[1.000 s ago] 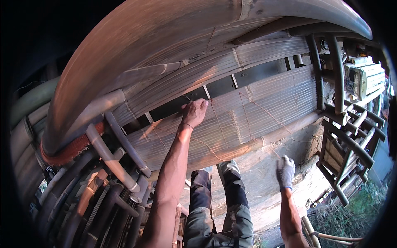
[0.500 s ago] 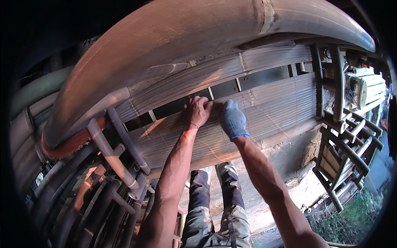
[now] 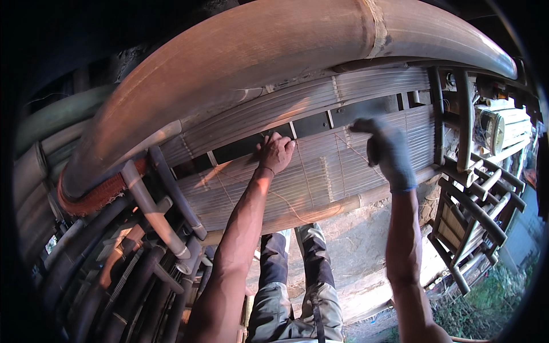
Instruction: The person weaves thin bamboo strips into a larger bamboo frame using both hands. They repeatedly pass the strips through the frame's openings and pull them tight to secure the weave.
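My bare left hand (image 3: 275, 153) rests at the upper edge of the lower panel of thin bamboo slats (image 3: 366, 151), beside the dark gap. Its fingers curl over the edge, and their tips are partly hidden. To the right, my right hand (image 3: 391, 153) wears a grey-blue glove and is raised over the same panel, smeared by motion. One or two of its fingers point left; whether it holds anything is unclear. Thin cords (image 3: 301, 171) run across the slats, one of them passing near the glove. Beyond the gap lies an upper slat panel (image 3: 257, 128).
A thick curved bamboo pole (image 3: 246, 63) arches across the far side. Dark bamboo posts (image 3: 437, 114) bound the panels at the right. Bamboo frames (image 3: 474, 217) stand at the right, and several stacked bamboo pieces (image 3: 131, 286) crowd the left. My legs (image 3: 300, 286) are below.
My gloved right hand has moved right, away from my left hand, uncovering more slats and cords. My left hand has stayed at the slat edge.
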Demonstrator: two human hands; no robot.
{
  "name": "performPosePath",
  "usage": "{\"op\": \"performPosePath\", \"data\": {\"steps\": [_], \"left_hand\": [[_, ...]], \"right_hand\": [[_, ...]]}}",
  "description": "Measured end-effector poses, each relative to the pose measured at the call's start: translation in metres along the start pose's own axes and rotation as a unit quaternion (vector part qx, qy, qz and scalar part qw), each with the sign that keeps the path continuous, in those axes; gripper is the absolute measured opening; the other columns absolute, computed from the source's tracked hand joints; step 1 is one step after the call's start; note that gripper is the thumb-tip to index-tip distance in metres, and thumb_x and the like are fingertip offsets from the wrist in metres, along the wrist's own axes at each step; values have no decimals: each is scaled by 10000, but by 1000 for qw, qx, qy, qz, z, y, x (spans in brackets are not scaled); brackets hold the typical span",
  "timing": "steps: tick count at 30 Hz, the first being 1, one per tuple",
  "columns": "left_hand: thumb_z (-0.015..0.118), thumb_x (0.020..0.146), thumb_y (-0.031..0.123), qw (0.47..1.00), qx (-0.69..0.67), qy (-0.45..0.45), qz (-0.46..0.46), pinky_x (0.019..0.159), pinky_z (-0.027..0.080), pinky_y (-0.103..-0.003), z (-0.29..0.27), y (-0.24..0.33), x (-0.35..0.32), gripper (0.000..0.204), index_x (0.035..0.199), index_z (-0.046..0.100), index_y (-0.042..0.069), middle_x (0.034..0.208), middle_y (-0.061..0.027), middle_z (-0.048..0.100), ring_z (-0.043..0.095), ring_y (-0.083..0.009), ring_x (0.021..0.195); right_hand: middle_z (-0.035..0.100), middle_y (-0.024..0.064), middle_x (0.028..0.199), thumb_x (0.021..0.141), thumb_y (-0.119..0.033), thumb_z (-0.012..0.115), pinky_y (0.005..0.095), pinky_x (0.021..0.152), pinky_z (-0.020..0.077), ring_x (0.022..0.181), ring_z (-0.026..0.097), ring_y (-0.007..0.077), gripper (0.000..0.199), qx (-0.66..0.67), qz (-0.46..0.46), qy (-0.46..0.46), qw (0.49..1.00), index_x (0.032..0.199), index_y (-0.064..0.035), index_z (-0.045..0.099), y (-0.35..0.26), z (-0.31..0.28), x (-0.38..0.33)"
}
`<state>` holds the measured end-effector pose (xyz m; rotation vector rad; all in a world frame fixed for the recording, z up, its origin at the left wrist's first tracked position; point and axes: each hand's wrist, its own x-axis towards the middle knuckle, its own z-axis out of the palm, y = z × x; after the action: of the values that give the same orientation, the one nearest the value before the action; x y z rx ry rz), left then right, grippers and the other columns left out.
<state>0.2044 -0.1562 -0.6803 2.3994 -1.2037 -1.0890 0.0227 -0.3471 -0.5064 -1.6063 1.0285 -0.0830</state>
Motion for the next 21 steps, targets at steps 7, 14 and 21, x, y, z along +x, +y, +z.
{"op": "performPosePath", "data": {"steps": [7, 14, 21], "left_hand": [[604, 941, 381, 996, -51, 52, 47, 869, 423, -580, 12, -11, 1, 254, 889, 695, 149, 1032, -71, 602, 545, -334, 1052], [628, 913, 316, 988, -85, 92, 89, 892, 443, -497, 13, 0, 5, 221, 847, 712, 123, 976, -102, 611, 558, -338, 968], [699, 862, 175, 977, -125, 151, 79, 942, 420, -490, 8, 21, -2, 311, 1133, 605, 56, 1111, -157, 554, 527, -373, 1083]], "right_hand": [[687, 169, 777, 994, -324, 525, 456, 688, 525, 682, 661, 333, 347, -74, 89, -98, 988, 892, -37, 693, -29, 141, -63], [660, 113, 691, 1007, -298, 501, 370, 658, 498, 667, 596, 179, 435, -21, 195, -78, 977, 796, 38, 678, 96, 76, -110], [659, 231, 1115, 954, -240, 553, 407, 764, 547, 935, 677, 382, 363, -340, 283, -85, 893, 1259, -42, 571, 270, 45, -222]]}}
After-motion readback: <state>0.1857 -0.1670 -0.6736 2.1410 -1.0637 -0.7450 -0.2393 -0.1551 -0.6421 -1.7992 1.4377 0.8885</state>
